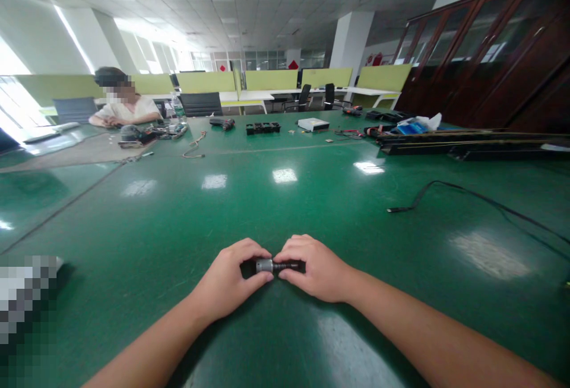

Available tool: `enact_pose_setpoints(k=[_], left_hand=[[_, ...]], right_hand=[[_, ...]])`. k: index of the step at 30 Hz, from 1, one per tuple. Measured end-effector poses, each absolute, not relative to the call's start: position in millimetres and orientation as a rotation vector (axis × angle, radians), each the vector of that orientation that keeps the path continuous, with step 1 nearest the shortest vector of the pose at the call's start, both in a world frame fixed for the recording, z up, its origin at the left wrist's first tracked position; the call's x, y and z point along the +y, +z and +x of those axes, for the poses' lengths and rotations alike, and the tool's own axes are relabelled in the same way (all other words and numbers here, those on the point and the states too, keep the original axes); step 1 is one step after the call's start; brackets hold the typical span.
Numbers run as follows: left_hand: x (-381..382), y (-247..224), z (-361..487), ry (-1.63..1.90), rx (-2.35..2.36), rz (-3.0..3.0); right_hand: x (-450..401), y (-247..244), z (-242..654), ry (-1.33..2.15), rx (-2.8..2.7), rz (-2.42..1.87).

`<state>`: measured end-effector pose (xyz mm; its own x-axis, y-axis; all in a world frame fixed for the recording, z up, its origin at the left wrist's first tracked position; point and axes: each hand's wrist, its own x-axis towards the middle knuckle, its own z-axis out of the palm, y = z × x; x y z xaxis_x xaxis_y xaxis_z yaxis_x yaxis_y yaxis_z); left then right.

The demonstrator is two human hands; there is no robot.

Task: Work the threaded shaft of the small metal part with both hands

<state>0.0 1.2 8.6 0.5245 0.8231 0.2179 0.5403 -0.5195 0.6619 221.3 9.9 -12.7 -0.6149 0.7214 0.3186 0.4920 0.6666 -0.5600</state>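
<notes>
Between my two hands lies a small grey metal cylinder with a dark ridged shaft, low over the green table or resting on it; which of these I cannot tell. My left hand curves around the grey end, thumb in front and fingers behind. At the dark end, my right hand pinches the shaft in the same way. The fingertips of both hands nearly meet near the part's middle. Its exact kind does not show.
A black cable crosses the green table at right. Along the far side are a power drill, a black tray-like part, a white box and long dark rails. A person sits far left. A blurred object lies near left.
</notes>
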Motion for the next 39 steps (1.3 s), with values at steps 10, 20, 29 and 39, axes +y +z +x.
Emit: enact_pose_setpoints(k=[10,20,29,39], left_hand=[[-1.3,9.7,1.5,0.706,1.096,2.289],[-1.8,10.5,1.6,0.711,1.08,2.311],[0.5,8.5,0.3,0.717,1.077,2.276],[-0.4,8.8,1.5,0.722,1.103,2.269]], right_hand=[[10.2,-11.1,221.4,0.584,-2.353,-0.952],[9.0,-10.8,221.1,0.568,-2.341,-0.958],[9.8,-10.8,220.7,0.586,-2.326,-0.953],[8.3,-7.9,220.9,0.575,-2.321,-0.978]])
